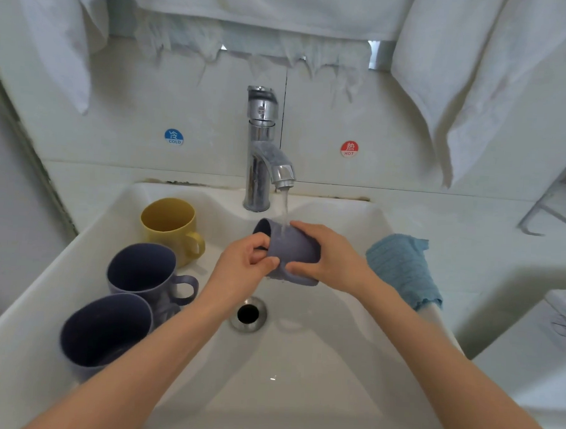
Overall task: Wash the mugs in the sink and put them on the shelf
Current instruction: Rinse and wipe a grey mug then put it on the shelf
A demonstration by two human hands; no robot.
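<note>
A purple mug (293,247) lies on its side under the running tap (265,148), mouth facing left, held over the white sink (301,361). My left hand (243,264) grips its rim end and my right hand (325,255) wraps its base end. Water falls onto the mug's side. On the sink's left ledge stand a yellow mug (171,225), a second purple mug (146,270) and a third purple mug (104,333), all upright.
A blue cloth (402,268) hangs over the sink's right edge. The drain (248,313) is below my hands. White towels (475,76) hang above. A wire rack (554,200) stands at the far right. Cold and hot stickers flank the tap.
</note>
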